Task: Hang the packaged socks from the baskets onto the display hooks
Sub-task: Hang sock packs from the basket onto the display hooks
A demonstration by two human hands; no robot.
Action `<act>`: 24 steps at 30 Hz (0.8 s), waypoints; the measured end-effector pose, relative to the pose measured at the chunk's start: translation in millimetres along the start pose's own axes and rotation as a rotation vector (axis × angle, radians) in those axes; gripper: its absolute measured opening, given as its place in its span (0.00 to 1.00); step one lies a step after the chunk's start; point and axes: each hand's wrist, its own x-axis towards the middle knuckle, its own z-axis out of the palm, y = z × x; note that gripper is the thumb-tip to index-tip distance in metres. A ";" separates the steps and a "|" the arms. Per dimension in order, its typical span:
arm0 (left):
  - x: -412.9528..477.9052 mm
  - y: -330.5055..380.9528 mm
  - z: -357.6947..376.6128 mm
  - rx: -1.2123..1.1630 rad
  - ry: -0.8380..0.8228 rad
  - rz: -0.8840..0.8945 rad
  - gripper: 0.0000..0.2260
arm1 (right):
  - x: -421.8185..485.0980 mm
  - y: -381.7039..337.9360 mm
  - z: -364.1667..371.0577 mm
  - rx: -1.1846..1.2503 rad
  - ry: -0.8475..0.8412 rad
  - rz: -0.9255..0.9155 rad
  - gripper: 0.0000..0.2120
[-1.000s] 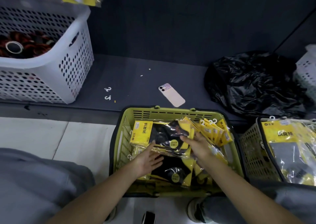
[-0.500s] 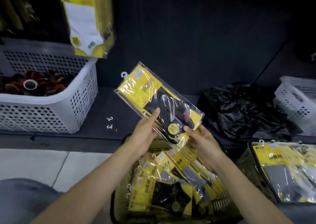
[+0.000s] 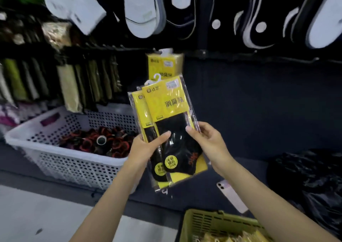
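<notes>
Holding two overlapped sock packs point(image 3: 171, 112) upright before the dark display wall, the person grips their lower half with both hands. Left hand point(image 3: 146, 149): wrapped round the left edge, thumb across the front. Right hand point(image 3: 207, 143): pinching the right edge, thumb on the black sock. The packs' white hangers sit just below a hung yellow pack point(image 3: 164, 64). Yellow-green basket point(image 3: 212, 223) at bottom, more yellow packs inside. White perforated basket point(image 3: 70, 166) to the left, red-and-black items inside. Phone point(image 3: 231, 195) on the dark ledge, near a black plastic bag point(image 3: 314, 182).
</notes>
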 end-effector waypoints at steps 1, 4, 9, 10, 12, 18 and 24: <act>4.8 1.0 -8.0 0.023 -0.016 0.014 0.31 | 5.7 -3.8 10.7 0.000 0.006 -0.015 0.14; 15.4 5.2 -28.1 0.078 -0.025 0.041 0.29 | 19.8 -11.5 36.6 -0.004 0.000 -0.058 0.18; 25.1 10.2 -62.0 0.025 -0.056 -0.014 0.34 | 32.6 -6.1 59.7 0.045 0.031 -0.082 0.07; 25.0 12.1 -66.9 0.021 -0.031 0.009 0.33 | 34.2 -5.0 61.7 0.056 0.034 -0.070 0.04; 26.7 13.6 -75.2 0.033 0.057 0.062 0.28 | 39.2 -2.5 61.8 0.055 0.053 -0.064 0.08; 33.1 22.7 -93.6 0.078 0.349 0.247 0.20 | 62.1 -13.7 51.3 0.115 0.229 -0.117 0.08; 37.3 19.0 -107.3 0.026 0.340 0.225 0.24 | 92.0 -34.9 57.0 0.029 0.210 -0.198 0.11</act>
